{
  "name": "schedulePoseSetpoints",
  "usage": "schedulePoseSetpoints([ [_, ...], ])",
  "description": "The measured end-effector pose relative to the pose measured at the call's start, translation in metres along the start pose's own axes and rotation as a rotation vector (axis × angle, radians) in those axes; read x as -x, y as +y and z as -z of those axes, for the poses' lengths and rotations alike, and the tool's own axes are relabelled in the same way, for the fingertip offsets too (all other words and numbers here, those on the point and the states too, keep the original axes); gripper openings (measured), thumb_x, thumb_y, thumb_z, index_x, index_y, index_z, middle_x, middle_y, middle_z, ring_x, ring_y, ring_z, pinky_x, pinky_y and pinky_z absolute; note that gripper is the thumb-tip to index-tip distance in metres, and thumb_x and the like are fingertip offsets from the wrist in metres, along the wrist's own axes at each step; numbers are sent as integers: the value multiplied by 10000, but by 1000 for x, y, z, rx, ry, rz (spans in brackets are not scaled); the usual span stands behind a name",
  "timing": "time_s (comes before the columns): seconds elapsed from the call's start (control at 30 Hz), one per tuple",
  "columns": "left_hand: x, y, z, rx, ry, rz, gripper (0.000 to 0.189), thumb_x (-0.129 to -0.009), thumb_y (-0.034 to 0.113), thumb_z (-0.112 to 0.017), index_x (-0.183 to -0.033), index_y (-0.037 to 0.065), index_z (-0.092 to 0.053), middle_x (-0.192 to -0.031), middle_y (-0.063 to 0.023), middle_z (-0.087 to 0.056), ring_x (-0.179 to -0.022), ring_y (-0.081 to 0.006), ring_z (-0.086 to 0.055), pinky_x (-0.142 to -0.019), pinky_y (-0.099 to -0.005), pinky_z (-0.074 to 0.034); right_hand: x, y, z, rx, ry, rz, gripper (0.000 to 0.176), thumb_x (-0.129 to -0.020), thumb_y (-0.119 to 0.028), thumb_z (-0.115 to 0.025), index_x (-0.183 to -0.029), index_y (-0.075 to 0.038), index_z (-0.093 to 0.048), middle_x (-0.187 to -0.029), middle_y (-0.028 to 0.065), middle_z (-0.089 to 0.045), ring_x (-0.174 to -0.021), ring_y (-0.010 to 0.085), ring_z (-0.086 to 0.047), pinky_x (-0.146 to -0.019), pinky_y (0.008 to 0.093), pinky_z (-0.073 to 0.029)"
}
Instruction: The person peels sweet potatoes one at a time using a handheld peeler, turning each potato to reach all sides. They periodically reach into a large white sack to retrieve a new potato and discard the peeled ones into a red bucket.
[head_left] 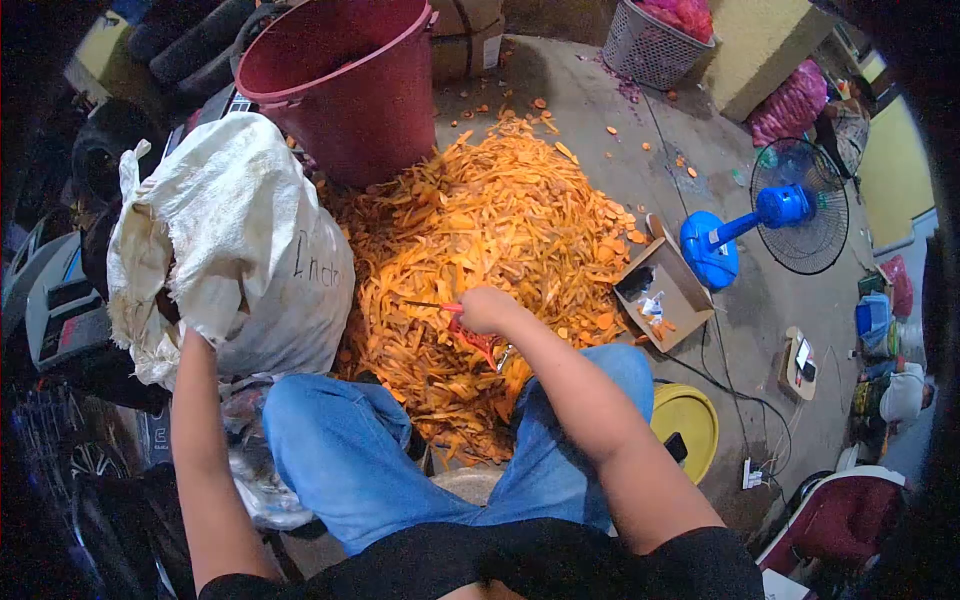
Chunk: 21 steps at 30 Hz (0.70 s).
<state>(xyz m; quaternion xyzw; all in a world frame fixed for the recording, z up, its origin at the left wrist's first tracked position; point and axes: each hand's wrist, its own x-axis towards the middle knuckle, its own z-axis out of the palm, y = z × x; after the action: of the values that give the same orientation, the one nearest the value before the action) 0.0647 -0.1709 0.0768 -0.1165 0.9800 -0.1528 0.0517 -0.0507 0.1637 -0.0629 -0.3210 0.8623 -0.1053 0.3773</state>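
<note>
My right hand (487,311) is closed around a knife (430,304) with a thin dark blade pointing left and a red handle. Just below the fist is a red item with a shiny metal part (480,343). Both are over a large heap of orange peelings (480,220) between my legs, which look like carrot peel. My left forearm (197,420) reaches up into the mouth of a white woven sack (290,270) with handwriting on its side. The sack's folded edge hides my left hand and whatever it touches.
Behind the heap stands a big red tub (350,110). To the right are an open cardboard box (690,317), a blue fan (715,240), a yellow lid (700,420) with a phone, and cables. A grey basket (650,50) stands at the back. Other people sit far right.
</note>
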Motion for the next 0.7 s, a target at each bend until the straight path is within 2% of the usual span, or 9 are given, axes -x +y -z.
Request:
schedulePoseSetpoints([
  [0.17, 0, -25, 5, 274, -248, -19, 278, -786, 287, -395, -947, 86, -501, -882, -94, -527, -760, -213, -519, -664, -332, -410, 8, -9, 5, -3, 45, 34, 244, -682, -181, -476, -799, 12, -571, -841, 183, -559, -774, 294, -547, -665, 365, -435],
  [0.27, -4, -64, -13, 631, -269, 271, 261, -782, 291, -414, -918, 93, -516, -852, -78, -524, -730, -177, -515, -623, -303, -421, 7, -4, 6, 11, 49, 29, 243, -679, -183, -479, -800, 7, -571, -836, 178, -560, -773, 295, -546, -666, 362, -435],
  [0.37, 10, -99, 5, 1411, -79, 692, 245, -779, 296, -434, -888, 100, -530, -822, -62, -522, -701, -141, -511, -582, -274, -431, 9, -3, 9, 23, 54, 32, 234, -684, -206, -493, -809, -22, -567, -822, 165, -562, -773, 294, -540, -667, 369, -428],
  [0.4, 26, -95, 23, 1788, 225, 667, 334, -757, 369, -457, -943, 95, -493, -839, -59, -524, -696, -141, -512, -536, -275, -431, 10, -1, 11, 19, 61, 22, 229, -691, -232, -508, -817, -48, -564, -811, 154, -563, -772, 293, -534, -669, 374, -422],
  [0.47, 53, -82, 62, 2139, 565, 356, 410, -735, 383, -480, -1000, 72, -446, -901, -99, -520, -756, -196, -513, -662, -363, -438, 7, 0, 12, 18, 71, 10, 226, -686, -224, -505, -820, -51, -564, -805, 155, -564, -766, 293, -535, -669, 374, -422],
  [0.5, 66, -86, 68, 2352, 446, 40, 453, -726, 372, -494, -1028, 42, -419, -906, -109, -499, -774, -211, -501, -751, -396, -410, 6, -1, 12, 10, 86, -10, 223, -680, -216, -503, -823, -54, -563, -800, 155, -564, -760, 293, -537, -668, 374, -421],
  [0.57, 74, -56, 91, 2556, 453, -178, 568, -703, 390, -516, -1085, 3, -352, -870, -102, -478, -776, -212, -490, -784, -407, -394, 4, -1, 12, -48, 79, -26, 221, -671, -209, -499, -813, -50, -557, -797, 158, -563, -754, 295, -538, -665, 375, -422],
  [0.67, 71, 6, 109, 2556, 377, -209, 667, -683, 402, -538, -1130, -21, -280, -819, -78, -462, -777, -198, -478, -799, -420, -378, 8, -2, 15, -28, 207, 9, 211, -680, -212, -487, -796, -48, -551, -793, 163, -561, -752, 302, -535, -663, 377, -421],
  [0.7, 65, 29, 102, 2685, 202, -318, 732, -682, 428, -531, -1168, -26, -226, -830, -68, -465, -774, -193, -477, -800, -437, -373, 7, -2, 18, -56, 201, -44, 226, -685, -221, -489, -796, -38, -562, -805, 162, -564, -763, 294, -541, -664, 375, -427],
])
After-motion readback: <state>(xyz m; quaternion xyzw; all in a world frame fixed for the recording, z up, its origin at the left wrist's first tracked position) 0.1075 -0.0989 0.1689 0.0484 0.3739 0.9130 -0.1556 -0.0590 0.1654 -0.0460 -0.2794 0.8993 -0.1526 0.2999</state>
